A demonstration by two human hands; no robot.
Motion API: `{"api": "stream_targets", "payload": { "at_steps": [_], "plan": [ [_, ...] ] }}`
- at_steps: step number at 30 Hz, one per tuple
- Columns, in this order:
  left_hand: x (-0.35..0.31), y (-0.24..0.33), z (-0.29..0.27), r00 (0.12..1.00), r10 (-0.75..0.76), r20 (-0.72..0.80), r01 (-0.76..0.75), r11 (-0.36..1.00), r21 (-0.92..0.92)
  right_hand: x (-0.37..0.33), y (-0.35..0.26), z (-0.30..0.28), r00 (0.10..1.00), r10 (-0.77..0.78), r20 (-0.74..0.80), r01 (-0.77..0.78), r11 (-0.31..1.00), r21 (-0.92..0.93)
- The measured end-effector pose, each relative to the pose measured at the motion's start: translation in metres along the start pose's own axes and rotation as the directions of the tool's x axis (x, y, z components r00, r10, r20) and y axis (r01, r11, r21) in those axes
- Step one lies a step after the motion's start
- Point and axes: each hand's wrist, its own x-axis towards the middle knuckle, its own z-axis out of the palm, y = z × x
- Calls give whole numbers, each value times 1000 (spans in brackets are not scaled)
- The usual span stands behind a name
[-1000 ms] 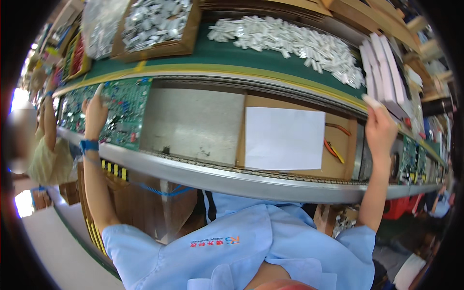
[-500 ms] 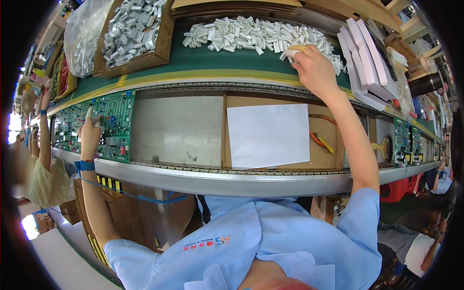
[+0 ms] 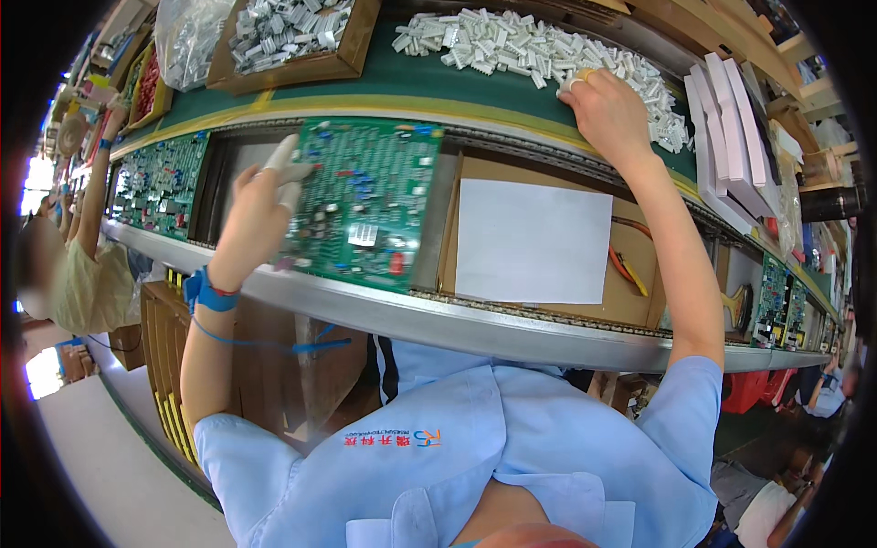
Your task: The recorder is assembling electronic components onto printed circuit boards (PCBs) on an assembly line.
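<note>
A green circuit board (image 3: 370, 196) full of small parts lies on the rails of the line in front of me, slightly smeared by motion. My left hand (image 3: 256, 219), with pale finger covers and a blue wrist strap (image 3: 208, 290), rests at the board's left edge. Its fingers are stretched out against that edge, not wrapped round it. At the far side, my right hand (image 3: 614, 114) is at the front of a heap of white plastic connectors (image 3: 539, 50). Its covered fingertips are pressed together, and whatever they hold is hidden.
A white paper sheet (image 3: 534, 239) and orange-handled pliers (image 3: 630, 269) lie in a cardboard tray right of the board. Far left stands a carton of grey parts (image 3: 361, 59); white boxes (image 3: 731, 137) stand right. Another board (image 3: 160, 183) lies left, near a co-worker's arm (image 3: 96, 183).
The circuit board has slid right along the rails, with my left hand moving right alongside it. My right hand stays at the connector heap; the whole view has shifted a little.
</note>
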Motion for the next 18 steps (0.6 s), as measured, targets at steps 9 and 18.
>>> {"api": "stream_targets", "payload": {
  "at_steps": [9,18],
  "plan": [
    [9,98,36,932,359,45,-347,922,-170,1,1,5,996,-47,81,61,982,-176],
    [119,124,26,747,563,-355,-511,827,235,13,-36,-24,999,25,-40,-27,998,-51]
  ]
}}
